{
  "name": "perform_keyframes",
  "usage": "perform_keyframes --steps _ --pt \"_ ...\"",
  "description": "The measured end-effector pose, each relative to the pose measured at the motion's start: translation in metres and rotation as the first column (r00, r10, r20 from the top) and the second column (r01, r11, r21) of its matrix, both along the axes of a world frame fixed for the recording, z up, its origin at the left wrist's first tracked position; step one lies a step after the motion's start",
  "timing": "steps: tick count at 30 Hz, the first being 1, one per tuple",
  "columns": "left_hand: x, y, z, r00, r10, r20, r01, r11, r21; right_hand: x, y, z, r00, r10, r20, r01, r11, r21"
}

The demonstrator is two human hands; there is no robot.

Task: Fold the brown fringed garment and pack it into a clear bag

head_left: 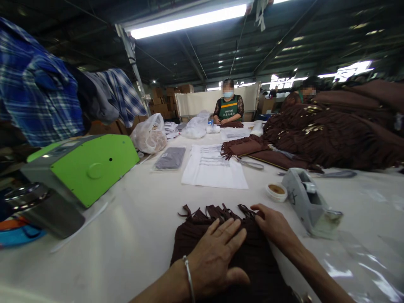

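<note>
While your left grip [217,254] lies spread on the dark-brown fringed fabric [260,265], right in front of you on the tabletop [132,235], dragging that palm could bunch the fringe [215,213], tbh. Can't tell if your right grip [274,225] is pinching the corner strands [247,211].

Head cam, fwd & down
</note>
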State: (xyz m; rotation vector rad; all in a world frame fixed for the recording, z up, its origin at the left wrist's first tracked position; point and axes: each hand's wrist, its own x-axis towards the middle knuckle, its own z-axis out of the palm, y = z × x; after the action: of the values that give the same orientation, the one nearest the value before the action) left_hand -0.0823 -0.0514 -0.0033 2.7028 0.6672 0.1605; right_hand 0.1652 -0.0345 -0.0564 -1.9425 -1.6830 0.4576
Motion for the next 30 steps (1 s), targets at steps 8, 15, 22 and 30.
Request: perform_keyframes --steps 8,15,22,30 --pt "0.011 -0.005 -0.021 0.994 -0.076 0.078 0.081 0.994 -0.067 -0.005 -0.016 -0.005 0.474 -0.164 -0.865 0.234 0.971 -0.057" --pt "0.003 -0.008 -0.029 0.993 -0.043 0.110 0.049 0.997 -0.061 -0.024 -0.026 0.013 0.552 -0.079 -0.830 0.252 0.965 0.076" --pt "0.006 -0.003 -0.031 0.982 -0.033 0.185 0.043 0.998 -0.051 -0.041 -0.054 0.024 0.989 0.140 -0.054 -0.111 0.925 0.364" --pt "-0.020 -0.007 -0.014 0.988 0.057 0.147 -0.071 0.993 0.094 -0.080 -0.069 -0.011 0.707 0.128 0.695 -0.422 0.866 0.270"
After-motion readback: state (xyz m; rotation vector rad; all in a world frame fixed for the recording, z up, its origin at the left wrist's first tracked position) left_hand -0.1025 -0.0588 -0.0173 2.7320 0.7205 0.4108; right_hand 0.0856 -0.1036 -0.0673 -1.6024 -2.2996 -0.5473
